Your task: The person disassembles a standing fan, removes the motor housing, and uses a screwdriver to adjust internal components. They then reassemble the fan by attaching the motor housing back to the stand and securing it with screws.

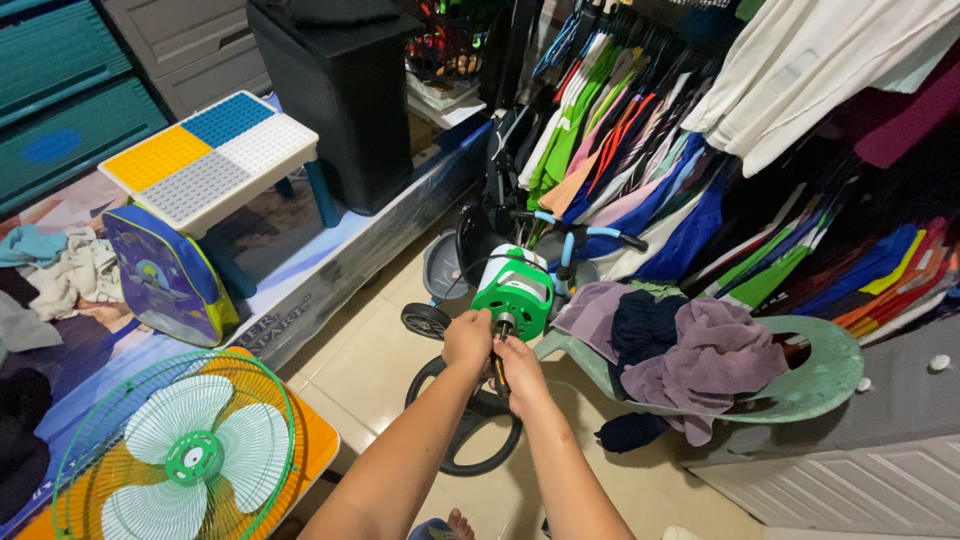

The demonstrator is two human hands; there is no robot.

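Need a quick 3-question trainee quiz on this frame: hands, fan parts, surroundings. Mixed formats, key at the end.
1. True or false: both the left hand and the right hand are at the green fan motor housing.
2. Where does the fan grille with blades lie?
A. on the green plastic chair
B. at lower left, apart from the motor
C. on the block-top play table
3. Fill in: the chair holds a pile of ____.

Key
1. True; whether either hand grips a tool cannot be told.
2. B
3. clothes
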